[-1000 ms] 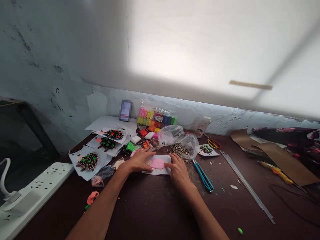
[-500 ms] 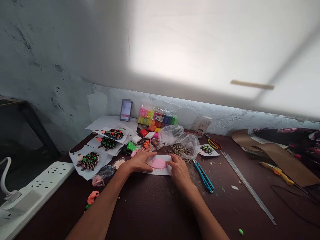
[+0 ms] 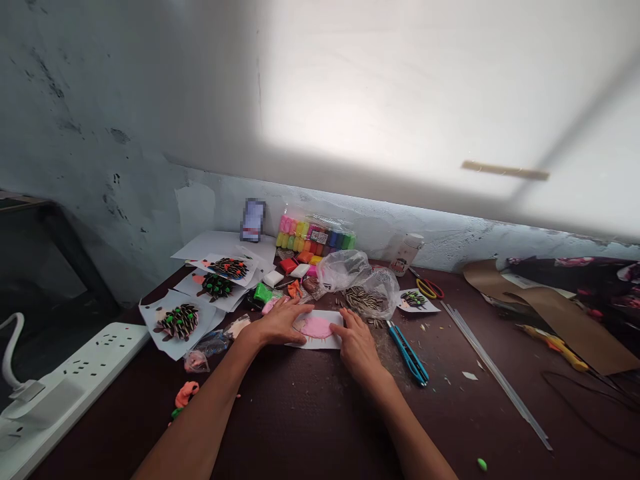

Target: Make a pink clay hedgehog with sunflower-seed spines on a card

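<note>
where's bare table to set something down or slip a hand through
Mostly bare table: between left forearm and right forearm, this side of the white card; also right of them, short of the teal tool and clear sticks. Crowded: beyond the card, with clay packs and seed bag.

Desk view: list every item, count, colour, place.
card: 1, pink-white, between hands
pictures: 4, mixed, three left, one right
phone: 1, dark, back
clay pack: 1, mixed, back
clay lumps: several, mixed, middle and left
seed bag: 1, clear, middle
bottle: 1, white, back
scissors: 1, red-yellow, right
tool: 1, blue, right
sticks: several, clear, right
glue gun: 1, yellow, right
paper: some, brown, right
cloth: some, dark, right
power strip: 1, white, left
sheets: several, white, left
table: 1, brown, below
wall: 1, grey, back
left hand: 1, bare, centre
right hand: 1, bare, centre
</note>
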Motion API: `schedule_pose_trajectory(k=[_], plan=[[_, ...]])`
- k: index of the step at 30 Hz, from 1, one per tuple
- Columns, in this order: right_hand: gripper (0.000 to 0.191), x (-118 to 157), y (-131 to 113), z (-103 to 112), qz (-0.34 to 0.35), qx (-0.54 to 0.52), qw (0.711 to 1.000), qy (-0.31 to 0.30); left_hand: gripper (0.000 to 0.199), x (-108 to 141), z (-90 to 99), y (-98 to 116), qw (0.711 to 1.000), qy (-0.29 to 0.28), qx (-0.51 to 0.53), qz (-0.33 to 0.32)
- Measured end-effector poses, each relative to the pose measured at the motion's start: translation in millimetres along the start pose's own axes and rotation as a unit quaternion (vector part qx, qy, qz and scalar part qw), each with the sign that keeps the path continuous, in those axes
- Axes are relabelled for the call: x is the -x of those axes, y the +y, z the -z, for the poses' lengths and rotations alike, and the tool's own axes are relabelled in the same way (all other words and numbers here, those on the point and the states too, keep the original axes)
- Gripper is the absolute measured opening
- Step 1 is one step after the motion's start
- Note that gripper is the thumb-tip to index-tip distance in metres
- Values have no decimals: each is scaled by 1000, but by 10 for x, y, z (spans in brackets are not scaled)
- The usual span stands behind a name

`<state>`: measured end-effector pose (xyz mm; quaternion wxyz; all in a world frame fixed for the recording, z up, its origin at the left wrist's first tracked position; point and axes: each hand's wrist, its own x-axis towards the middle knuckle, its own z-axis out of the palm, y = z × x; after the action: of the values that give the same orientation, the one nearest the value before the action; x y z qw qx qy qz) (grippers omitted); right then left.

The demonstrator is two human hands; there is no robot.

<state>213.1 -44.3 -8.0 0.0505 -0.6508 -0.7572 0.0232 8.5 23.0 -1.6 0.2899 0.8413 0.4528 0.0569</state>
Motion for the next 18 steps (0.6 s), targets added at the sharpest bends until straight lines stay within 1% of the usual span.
schedule_pose_trajectory(k=[8,15,18], plan=[[42,13,1,14,-12,-16,1000,22,82,7,17,17,1000,-4,-22,2],[34,67,-79,5,24,9,999,25,81,-11,2,1,999,-6,-32,-13],[35,90,-107,-19,32,15,998,49,81,-25,-18,-25,999,-5,-32,-19]])
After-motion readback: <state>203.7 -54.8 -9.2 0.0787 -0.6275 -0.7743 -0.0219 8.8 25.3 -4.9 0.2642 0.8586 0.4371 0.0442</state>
